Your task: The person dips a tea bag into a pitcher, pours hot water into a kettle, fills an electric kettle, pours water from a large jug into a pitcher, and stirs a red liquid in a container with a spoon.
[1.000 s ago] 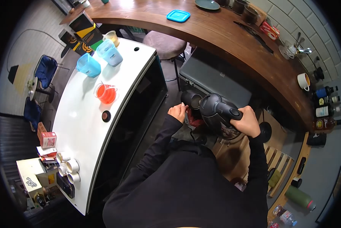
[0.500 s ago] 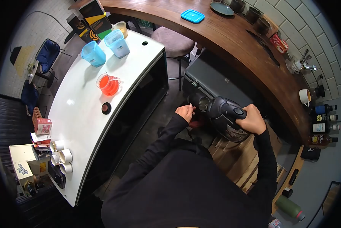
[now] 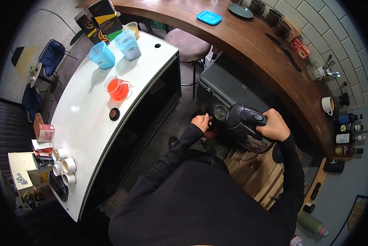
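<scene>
No word or number can be read with certainty: the red box (image 3: pixel 300 48) on the wooden tabletop (image 3: pixel 249 45) carries pale lettering too small to make out, and the labels on the white-labelled bottle (image 3: pixel 348 138) and the amber bottle (image 3: pixel 346 151) are blurred. Signs show more clearly, with an orange ring emblem (image 3: pixel 98 35) on a black box (image 3: pixel 85 23) and a drawn figure (image 3: pixel 22 178) on the cream machine (image 3: pixel 19 159), whose yellow label (image 3: pixel 44 177) has illegible print. A small mark on the blue container (image 3: pixel 128 44) is likewise unreadable.
</scene>
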The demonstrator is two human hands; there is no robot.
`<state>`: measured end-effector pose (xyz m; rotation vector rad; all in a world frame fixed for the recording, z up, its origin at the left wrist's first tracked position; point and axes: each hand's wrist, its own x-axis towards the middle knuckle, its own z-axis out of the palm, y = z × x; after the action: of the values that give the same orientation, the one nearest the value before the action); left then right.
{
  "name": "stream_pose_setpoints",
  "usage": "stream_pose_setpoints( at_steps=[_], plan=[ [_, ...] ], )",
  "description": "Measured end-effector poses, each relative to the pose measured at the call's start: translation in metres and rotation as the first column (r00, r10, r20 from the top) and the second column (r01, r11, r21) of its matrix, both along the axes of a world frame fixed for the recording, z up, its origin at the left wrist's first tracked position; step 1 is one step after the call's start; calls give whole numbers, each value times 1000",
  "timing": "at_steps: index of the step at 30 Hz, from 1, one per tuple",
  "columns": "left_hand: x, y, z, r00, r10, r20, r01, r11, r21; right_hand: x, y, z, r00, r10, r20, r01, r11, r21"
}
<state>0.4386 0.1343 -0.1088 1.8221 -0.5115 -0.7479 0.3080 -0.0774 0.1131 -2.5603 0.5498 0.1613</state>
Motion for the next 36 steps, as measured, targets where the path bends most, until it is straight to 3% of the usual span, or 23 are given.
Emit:
stream_pose_setpoints(
  at_steps=[5,12,14,18,24,26,29,32,36],
  plan=[
    [-5,-1,-15,993,57,-99,-67,993,-97,1,2,11,999,19,-31,-20,999,-37],
    [-5,-1,-16,978,51,-203,-73,992,-100,3,1,24,999,42,-20,-42,999,-6],
    [-4,1,-5,947,29,-321,-48,998,-51,7,5,37,979,-18,-204,15,1000,-13],
    [-2,-2,-19,937,18,-349,-37,998,-46,6,2,40,988,3,-156,-9,999,-37],
    [-2,-6,-25,941,63,-333,-105,988,-112,6,2,52,973,-20,-228,16,1000,-18],
    [0,-6,-25,951,36,-308,-61,996,-72,0,-3,45,993,0,-117,-8,998,-67],
    [2,-7,-24,948,26,-319,-49,997,-64,-2,-6,45,996,18,-92,-25,997,-76],
    [3,-10,-28,938,23,-345,-59,994,-92,3,0,58,985,0,-175,-6,999,-37],
    [5,-12,-36,936,1,-351,-45,992,-119,1,-2,59,989,13,-145,-19,999,-39]
  ],
)
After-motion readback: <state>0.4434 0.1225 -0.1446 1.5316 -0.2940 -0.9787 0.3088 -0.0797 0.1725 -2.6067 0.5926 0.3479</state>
